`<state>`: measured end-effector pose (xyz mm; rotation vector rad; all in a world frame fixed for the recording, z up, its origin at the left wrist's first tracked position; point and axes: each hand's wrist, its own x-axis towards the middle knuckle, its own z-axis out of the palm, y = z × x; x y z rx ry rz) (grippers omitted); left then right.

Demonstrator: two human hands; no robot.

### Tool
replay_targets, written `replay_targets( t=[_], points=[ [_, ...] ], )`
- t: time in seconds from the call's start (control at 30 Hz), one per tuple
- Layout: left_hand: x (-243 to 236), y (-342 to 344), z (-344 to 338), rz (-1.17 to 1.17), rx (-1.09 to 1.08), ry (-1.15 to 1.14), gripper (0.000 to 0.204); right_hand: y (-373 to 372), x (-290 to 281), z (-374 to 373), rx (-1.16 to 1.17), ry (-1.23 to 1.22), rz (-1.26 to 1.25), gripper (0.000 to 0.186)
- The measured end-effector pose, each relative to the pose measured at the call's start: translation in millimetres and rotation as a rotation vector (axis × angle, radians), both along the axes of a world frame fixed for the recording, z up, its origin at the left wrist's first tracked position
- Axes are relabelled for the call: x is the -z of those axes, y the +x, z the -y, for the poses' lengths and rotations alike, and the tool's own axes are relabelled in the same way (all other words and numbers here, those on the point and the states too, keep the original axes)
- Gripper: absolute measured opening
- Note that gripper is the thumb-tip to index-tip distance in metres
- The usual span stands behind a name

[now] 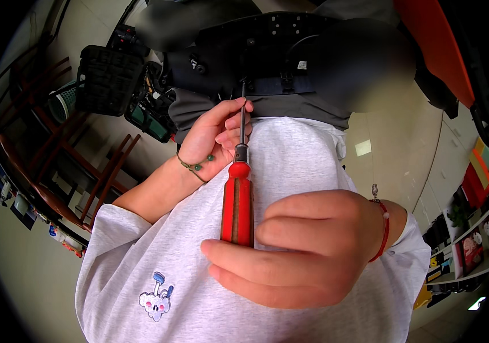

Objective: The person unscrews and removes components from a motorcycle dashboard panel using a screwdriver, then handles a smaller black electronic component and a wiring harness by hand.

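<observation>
One screwdriver (240, 170) – red/brown hndl (231, 208), dark shaft (243, 126) – L hand (213, 134) pinching shaft, R hand (307, 246) gripping hndl

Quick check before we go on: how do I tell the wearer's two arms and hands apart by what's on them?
Both hands are bare, without gloves. The left hand has a green cord bracelet with round green beads at the wrist. The right hand has a red bracelet with a pale bead. Both arms have short, light grey, flecked sleeves.
</observation>
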<state>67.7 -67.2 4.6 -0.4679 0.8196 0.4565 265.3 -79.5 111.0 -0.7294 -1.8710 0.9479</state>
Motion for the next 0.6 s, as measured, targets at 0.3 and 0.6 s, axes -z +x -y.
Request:
replay_targets(
  t=[0.3, 0.6],
  points=[
    [-3, 3, -5, -0.009, -0.002, -0.066, 0.02, -11, 0, 0, 0.173, -0.027, -0.069, 0.023],
    [0, 2, -1, -0.008, -0.02, -0.063, 0.019, 1, 2, -4, 0.109, 0.024, 0.032, 0.015]
  ],
)
